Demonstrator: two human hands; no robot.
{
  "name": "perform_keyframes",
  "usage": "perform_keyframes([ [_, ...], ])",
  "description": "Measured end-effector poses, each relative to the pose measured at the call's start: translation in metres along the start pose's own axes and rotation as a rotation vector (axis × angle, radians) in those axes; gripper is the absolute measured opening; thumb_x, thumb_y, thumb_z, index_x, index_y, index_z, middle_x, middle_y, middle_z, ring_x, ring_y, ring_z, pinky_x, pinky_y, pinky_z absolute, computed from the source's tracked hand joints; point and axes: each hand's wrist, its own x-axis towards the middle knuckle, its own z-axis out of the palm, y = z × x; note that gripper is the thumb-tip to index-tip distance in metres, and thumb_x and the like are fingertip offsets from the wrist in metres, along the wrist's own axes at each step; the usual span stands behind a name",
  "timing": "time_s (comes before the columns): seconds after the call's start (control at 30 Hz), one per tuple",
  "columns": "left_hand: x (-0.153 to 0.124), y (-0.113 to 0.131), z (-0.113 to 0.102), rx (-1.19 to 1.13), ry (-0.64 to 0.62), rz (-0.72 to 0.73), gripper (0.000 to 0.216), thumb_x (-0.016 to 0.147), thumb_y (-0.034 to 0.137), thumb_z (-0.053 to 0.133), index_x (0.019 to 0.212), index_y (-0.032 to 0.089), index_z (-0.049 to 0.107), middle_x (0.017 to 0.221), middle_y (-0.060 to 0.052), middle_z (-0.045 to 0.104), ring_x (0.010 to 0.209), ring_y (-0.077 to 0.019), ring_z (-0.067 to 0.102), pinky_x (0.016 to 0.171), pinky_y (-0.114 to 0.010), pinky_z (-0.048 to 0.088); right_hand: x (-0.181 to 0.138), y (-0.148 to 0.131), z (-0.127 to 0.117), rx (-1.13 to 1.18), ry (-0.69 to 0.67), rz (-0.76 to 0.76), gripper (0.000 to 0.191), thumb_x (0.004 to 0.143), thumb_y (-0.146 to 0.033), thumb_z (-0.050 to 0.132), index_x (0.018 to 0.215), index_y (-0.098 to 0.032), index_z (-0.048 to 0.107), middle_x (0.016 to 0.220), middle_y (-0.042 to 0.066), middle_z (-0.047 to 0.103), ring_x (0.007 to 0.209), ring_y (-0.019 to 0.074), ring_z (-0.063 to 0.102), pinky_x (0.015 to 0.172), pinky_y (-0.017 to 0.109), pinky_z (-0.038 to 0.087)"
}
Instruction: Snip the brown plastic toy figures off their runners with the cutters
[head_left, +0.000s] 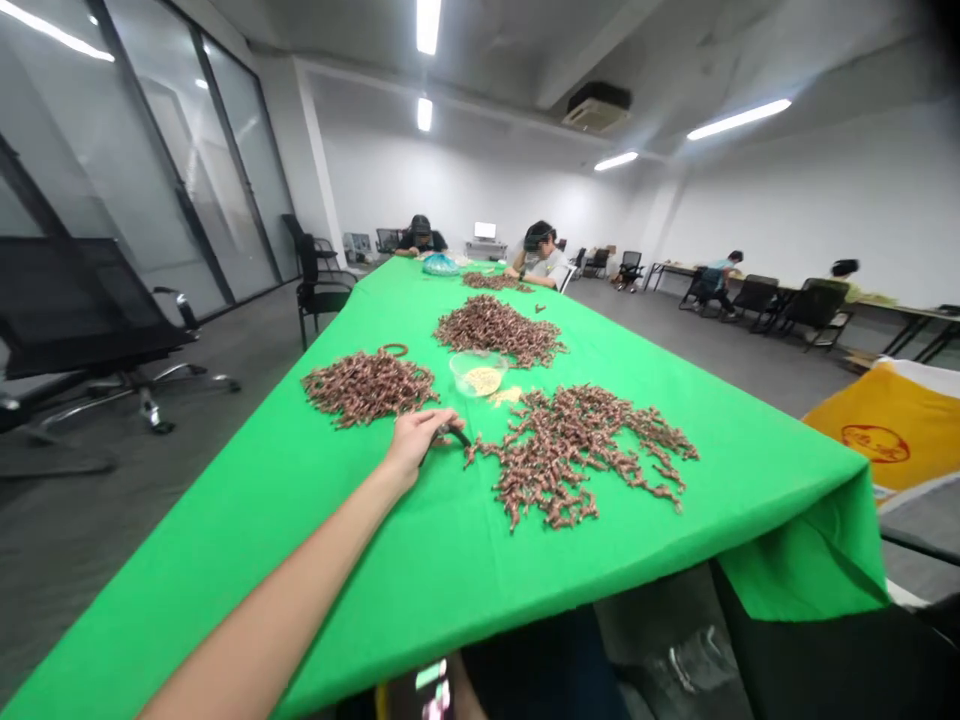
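My left hand (417, 440) reaches out over the green tablecloth (315, 520) and its fingers are closed on a small dark tool (454, 435) lying on the cloth. The tool's tip touches the left edge of the nearest pile of small brown parts (581, 450). A second brown pile (367, 385) lies just beyond the hand, with a brown ring (394, 350) at its far side. A clear bowl of pale yellow bits (480, 375) stands between the piles. My right hand is out of view.
A third brown pile (499, 330) and a fourth (491, 282) lie farther along the table. Two people (538, 255) sit at the far end. Black office chairs (82, 320) stand left. A yellow sack (885, 420) lies right. More people sit at desks (720, 275).
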Motion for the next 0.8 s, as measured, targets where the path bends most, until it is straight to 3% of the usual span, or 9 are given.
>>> perform_keyframes([
  [0.07, 0.001, -0.003, 0.002, -0.007, -0.002, 0.0, 0.044, 0.065, 0.045, 0.082, 0.09, 0.01, 0.075, 0.093, -0.016, 0.077, 0.084, -0.0234, 0.072, 0.06, -0.026, 0.053, 0.003, 0.016, 0.006, 0.061, 0.014, 0.047, 0.045, 0.085, -0.041, 0.069, 0.122, -0.017, 0.058, 0.127, 0.01, 0.059, 0.117, 0.0259, 0.056, 0.1, 0.049, 0.045],
  [0.1, 0.002, -0.005, 0.002, -0.011, -0.004, -0.003, 0.044, 0.066, 0.046, 0.081, 0.09, 0.01, 0.075, 0.093, -0.016, 0.077, 0.083, -0.0224, 0.072, 0.06, -0.025, 0.053, 0.004, 0.024, 0.008, 0.128, 0.069, 0.073, 0.053, 0.072, -0.039, 0.078, 0.118, -0.019, 0.061, 0.123, 0.009, 0.063, 0.117, 0.0273, 0.057, 0.104, 0.046, 0.041],
  [0.23, 0.004, -0.01, 0.005, -0.017, -0.02, -0.012, 0.037, 0.071, 0.043, 0.078, 0.088, 0.011, 0.074, 0.091, -0.015, 0.077, 0.08, -0.0209, 0.072, 0.059, -0.024, 0.053, 0.005, 0.041, 0.002, 0.183, 0.085, 0.18, 0.052, 0.059, -0.043, 0.079, 0.103, -0.02, 0.065, 0.101, 0.007, 0.071, 0.106, 0.0298, 0.063, 0.098, 0.043, 0.043],
  [0.37, 0.004, -0.012, 0.007, -0.016, -0.041, 0.006, 0.031, 0.076, 0.04, 0.074, 0.088, 0.011, 0.073, 0.091, -0.014, 0.077, 0.08, -0.0186, 0.072, 0.057, -0.022, 0.052, 0.007, 0.044, -0.008, 0.18, 0.084, 0.213, 0.042, 0.06, -0.042, 0.076, 0.094, -0.019, 0.066, 0.091, 0.007, 0.072, 0.094, 0.0289, 0.065, 0.093, 0.042, 0.044],
  [0.63, 0.007, -0.015, 0.01, -0.017, -0.062, 0.023, 0.023, 0.083, 0.033, 0.069, 0.089, 0.01, 0.072, 0.091, -0.013, 0.077, 0.078, -0.0166, 0.072, 0.056, -0.021, 0.052, -0.001, 0.04, -0.014, 0.161, 0.015, 0.192, 0.035, 0.068, -0.029, 0.069, 0.102, -0.02, 0.065, 0.103, 0.004, 0.071, 0.099, 0.0251, 0.064, 0.093, 0.036, 0.044],
  [0.8, 0.005, -0.013, 0.011, -0.026, -0.076, 0.045, 0.021, 0.085, 0.029, 0.067, 0.089, 0.009, 0.071, 0.089, -0.013, 0.076, 0.077, -0.0166, 0.072, 0.056, -0.021, 0.051, -0.005, 0.038, -0.013, 0.112, -0.075, 0.21, 0.039, 0.064, -0.026, 0.077, 0.101, -0.019, 0.068, 0.1, 0.005, 0.072, 0.095, 0.0279, 0.065, 0.09, 0.039, 0.046],
])
